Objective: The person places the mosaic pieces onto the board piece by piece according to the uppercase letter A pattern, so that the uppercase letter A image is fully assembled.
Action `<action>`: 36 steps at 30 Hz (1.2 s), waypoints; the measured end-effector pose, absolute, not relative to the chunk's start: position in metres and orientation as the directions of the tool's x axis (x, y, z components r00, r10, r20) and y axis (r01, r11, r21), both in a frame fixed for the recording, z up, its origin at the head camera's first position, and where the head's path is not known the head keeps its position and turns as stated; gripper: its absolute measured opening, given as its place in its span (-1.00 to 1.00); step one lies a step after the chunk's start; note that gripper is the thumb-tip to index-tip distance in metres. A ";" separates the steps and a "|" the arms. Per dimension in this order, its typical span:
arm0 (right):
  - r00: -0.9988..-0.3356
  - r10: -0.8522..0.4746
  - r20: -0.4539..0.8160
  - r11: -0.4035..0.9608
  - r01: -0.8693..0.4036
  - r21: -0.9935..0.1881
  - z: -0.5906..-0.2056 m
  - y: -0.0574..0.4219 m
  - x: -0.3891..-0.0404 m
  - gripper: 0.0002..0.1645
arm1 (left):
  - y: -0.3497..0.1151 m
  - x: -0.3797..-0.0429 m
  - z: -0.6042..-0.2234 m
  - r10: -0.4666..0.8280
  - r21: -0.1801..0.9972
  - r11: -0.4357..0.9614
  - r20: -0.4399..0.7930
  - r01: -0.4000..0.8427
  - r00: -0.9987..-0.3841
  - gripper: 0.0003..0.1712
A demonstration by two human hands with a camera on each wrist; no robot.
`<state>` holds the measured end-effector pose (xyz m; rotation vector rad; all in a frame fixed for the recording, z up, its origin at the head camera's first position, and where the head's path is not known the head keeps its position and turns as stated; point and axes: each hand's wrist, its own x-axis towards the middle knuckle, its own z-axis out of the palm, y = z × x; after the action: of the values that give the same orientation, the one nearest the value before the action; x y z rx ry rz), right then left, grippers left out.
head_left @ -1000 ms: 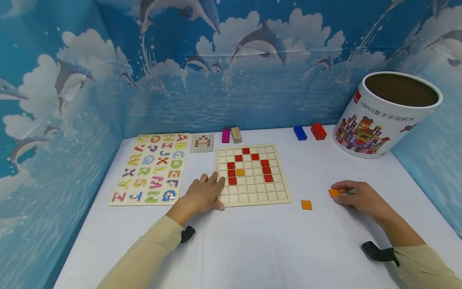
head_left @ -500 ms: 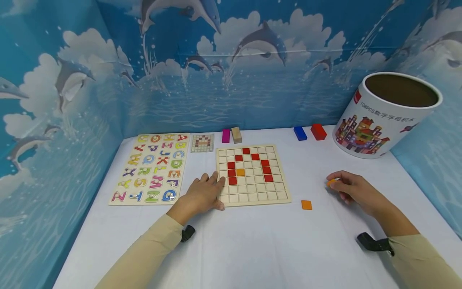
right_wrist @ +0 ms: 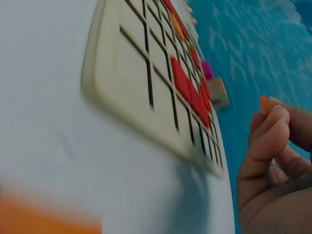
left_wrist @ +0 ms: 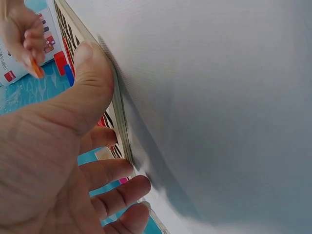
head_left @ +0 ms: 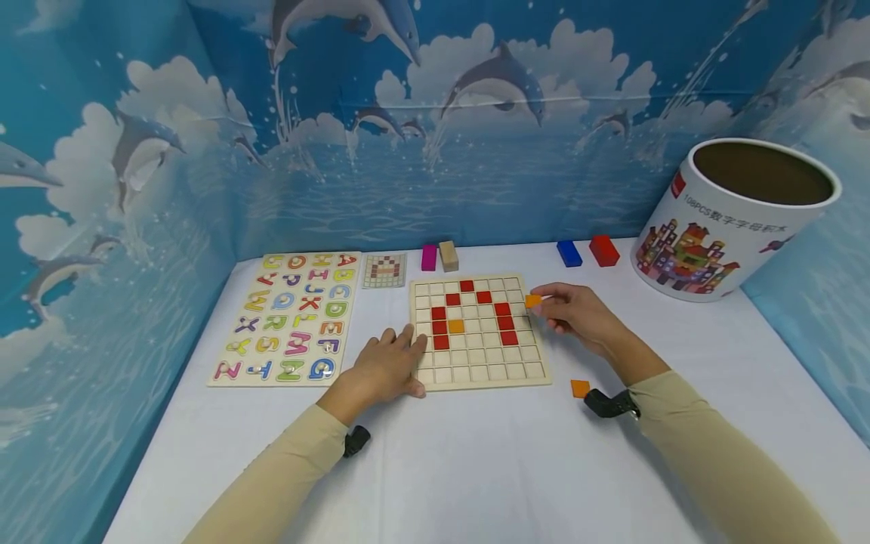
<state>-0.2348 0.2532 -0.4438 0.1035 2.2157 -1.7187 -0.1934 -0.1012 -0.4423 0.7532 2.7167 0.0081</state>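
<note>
At the right edge of the wooden grid board (head_left: 479,374), my right hand (head_left: 578,313) pinches an orange square tile (head_left: 533,301) between thumb and fingertips, held above the surface. The same tile (right_wrist: 263,104) shows edge-on in the right wrist view. My left hand (head_left: 387,366) rests against the board's left side, fingers spread and fairly straight; its thumb (left_wrist: 92,73) touches the board's edge in the left wrist view. Several red tiles (head_left: 505,323) form an arch on the grid, with one orange tile (head_left: 456,326) inside it. Another orange tile (head_left: 580,388) lies on the cloth beneath my right forearm.
Left of the board lie an alphabet board (head_left: 285,321) and a small pattern card (head_left: 384,270). Behind it stand a magenta block (head_left: 429,258) and a plain wood block (head_left: 448,256). Farther right are a blue block (head_left: 569,254), a red block (head_left: 604,251) and a large round tub (head_left: 727,227).
My right hand has moved left and away from me, carrying the orange tile from the cloth at right to the board's right edge. The left hand has stayed in place.
</note>
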 end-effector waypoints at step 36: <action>-0.969 -0.152 -0.197 0.713 0.030 -0.700 -0.428 0.202 -0.226 -0.49 | -0.102 -0.193 -0.441 0.499 0.099 0.864 -0.303 0.494 -0.812 0.11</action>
<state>-0.2262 0.2022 -0.4280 -0.0967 2.6800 -1.1019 -0.1929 -0.1022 -0.4405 0.7444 2.7177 0.0221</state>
